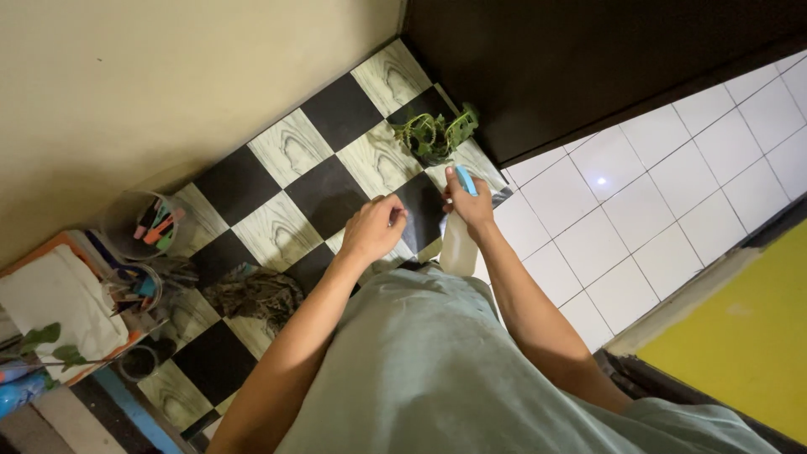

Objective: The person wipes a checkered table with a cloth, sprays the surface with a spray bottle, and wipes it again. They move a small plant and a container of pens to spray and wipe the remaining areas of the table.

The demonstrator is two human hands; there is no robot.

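- Spray bottle [459, 240], pale body with blue trigger head, is held upright in front of the torso, above the checkered floor [277, 227].
- Right hand [469, 203] is wrapped around its neck, a finger on the blue top.
- Left hand [371, 227] is loosely curled just beside it; contents, if any, can't be made out.
- Small green plant [435, 134] is seen just beyond the nozzle, against the dark cabinet [572, 67].
- Containers of pens [143, 223] are kept well apart, by the wall.
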